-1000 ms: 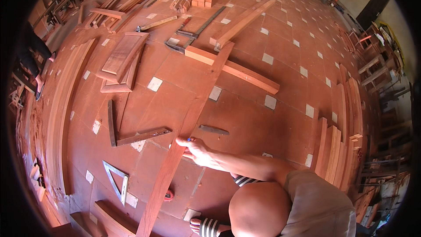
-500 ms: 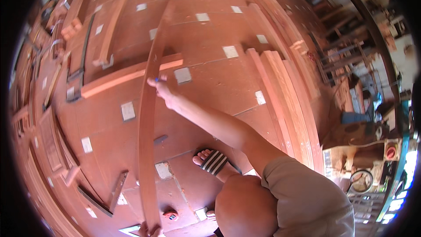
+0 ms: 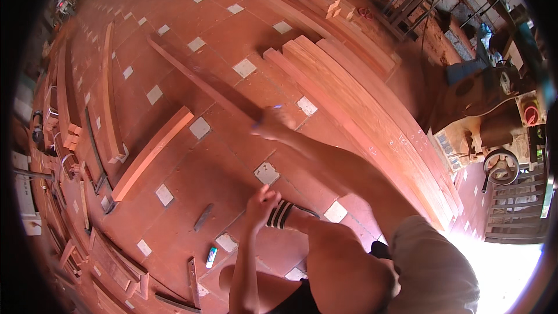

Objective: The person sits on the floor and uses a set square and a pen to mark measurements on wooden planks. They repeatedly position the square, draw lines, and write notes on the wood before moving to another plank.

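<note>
My right hand [image 3: 272,123] is closed round the near end of a long, narrow wooden plank [image 3: 200,81], which slants away to the far left over the tiled floor. Something small and blue shows at this hand's fingers; its kind is too small to tell. Closer to me, my left hand [image 3: 263,204] is raised beside my striped slipper [image 3: 280,214], fingers loosely bent and apart, with nothing visible in them. A shorter squared timber [image 3: 152,154] lies on the floor to the left of the plank.
Long squared timbers [image 3: 354,116] lie side by side on the right. More beams [image 3: 110,93] lie at the left. Near me are a dark flat strip [image 3: 203,217], a small white-and-green tube [image 3: 211,257] and an angled tool [image 3: 193,285]. A machine with a handwheel [image 3: 501,167] stands at the right.
The plank has swung from running along my front to slanting far left, and my right hand has moved right with it. My left hand has let go of its near end and risen.
</note>
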### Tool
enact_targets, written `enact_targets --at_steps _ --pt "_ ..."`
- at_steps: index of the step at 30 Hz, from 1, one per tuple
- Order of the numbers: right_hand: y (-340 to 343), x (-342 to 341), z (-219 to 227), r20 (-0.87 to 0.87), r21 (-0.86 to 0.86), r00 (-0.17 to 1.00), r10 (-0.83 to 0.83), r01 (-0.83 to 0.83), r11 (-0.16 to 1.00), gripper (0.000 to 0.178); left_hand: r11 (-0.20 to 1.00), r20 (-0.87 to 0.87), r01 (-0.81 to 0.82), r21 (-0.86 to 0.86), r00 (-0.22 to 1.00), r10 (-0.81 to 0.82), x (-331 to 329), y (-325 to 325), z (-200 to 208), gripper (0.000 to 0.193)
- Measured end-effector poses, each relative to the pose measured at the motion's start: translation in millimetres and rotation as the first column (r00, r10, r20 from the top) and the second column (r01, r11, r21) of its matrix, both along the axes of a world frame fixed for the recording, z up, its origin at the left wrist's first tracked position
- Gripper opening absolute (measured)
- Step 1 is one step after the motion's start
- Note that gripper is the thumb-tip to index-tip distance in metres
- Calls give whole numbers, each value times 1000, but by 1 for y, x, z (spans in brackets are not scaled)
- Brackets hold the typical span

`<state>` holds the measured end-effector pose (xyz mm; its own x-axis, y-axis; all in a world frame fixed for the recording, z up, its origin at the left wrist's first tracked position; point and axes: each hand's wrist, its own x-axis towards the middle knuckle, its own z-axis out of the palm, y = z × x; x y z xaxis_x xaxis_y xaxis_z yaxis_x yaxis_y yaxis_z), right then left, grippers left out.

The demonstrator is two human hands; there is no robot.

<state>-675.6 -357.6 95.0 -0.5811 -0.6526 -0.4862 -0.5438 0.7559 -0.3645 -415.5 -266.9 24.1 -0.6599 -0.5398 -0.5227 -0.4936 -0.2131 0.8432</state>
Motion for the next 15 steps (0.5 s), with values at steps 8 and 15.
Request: enact_targets --at_steps 8,15 --pt "334 -45 23 -181 99 983 -36 55 994 58 820 -12 -458 345 871 491 -130 -23 -12 96" --pt "562 -6 31 -289 -184 946 -147 96 978 56 659 -19 -465 592 809 588 -206 45 -27 105"
